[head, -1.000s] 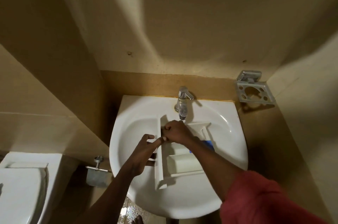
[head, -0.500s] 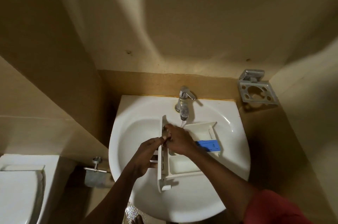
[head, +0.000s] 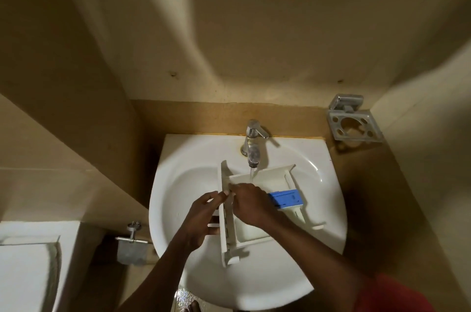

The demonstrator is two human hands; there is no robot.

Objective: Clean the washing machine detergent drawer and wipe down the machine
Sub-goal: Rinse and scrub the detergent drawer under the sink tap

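A white detergent drawer (head: 270, 179) with a blue insert (head: 286, 199) lies in the white sink (head: 183, 184), under the chrome tap (head: 252, 143), from which a thin stream of water runs into its far compartment. My left hand (head: 204, 217) grips the drawer's front panel from the left, thumb on its top edge. My right hand (head: 251, 203) lies over the drawer's middle with fingers curled at the inner side of the front panel; what the fingertips touch is hidden.
A metal toothbrush holder (head: 353, 120) is fixed to the wall at the right of the sink. At the lower left are a toilet cistern (head: 28, 266) and a small metal holder (head: 132, 245). Beige tiled walls close in on both sides.
The drawer has shifted so the blue insert and far compartment show more, with water now falling into it. Both hands stay at the front panel.
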